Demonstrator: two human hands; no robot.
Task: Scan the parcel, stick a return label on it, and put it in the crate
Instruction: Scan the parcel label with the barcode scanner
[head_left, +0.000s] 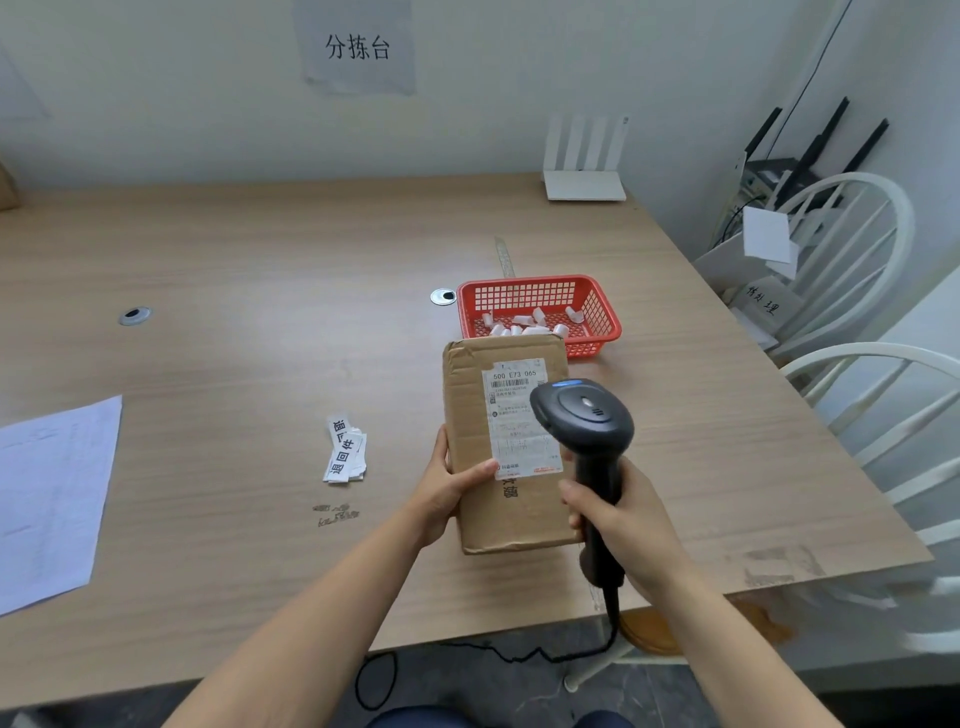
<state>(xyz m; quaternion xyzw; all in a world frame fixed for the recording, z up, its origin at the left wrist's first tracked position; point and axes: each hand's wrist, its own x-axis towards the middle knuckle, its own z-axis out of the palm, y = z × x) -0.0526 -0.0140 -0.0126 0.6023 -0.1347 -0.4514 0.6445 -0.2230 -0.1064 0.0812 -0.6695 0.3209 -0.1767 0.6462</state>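
Head view looks down on a light wood-grain tabletop (260, 270) where both bare hands are at work. Left hand (447, 488) clasps the brown rectangular cardboard parcel (470, 415) along its left edge, thumb lying across the top face just below the white printed shipping label (514, 415), the other fingers hidden behind the box's side. Whether the parcel rests on the table or is lifted off it cannot be told. Right hand (623, 525) is wrapped tight around the handle of a black handheld barcode scanner (584, 415), fingers curled round the front of the grip. From that grip, the scanner's rounded head rises up and away and overlaps the right part of the shipping label; its black cable (519, 657) trails down from the handle's base and past the near table edge.

Just beyond the parcel's far end, away from both grips, stands a red perforated plastic basket (540, 296) with small white curled paper pieces (519, 327) on its floor. Left of the left hand, apart from it, lies a small heap of white return labels (345, 449) printed with black characters. Farther left lies a white paper sheet (52, 499). Right of the scanner hand, past the table edge, stand white curved-back chairs (852, 270).
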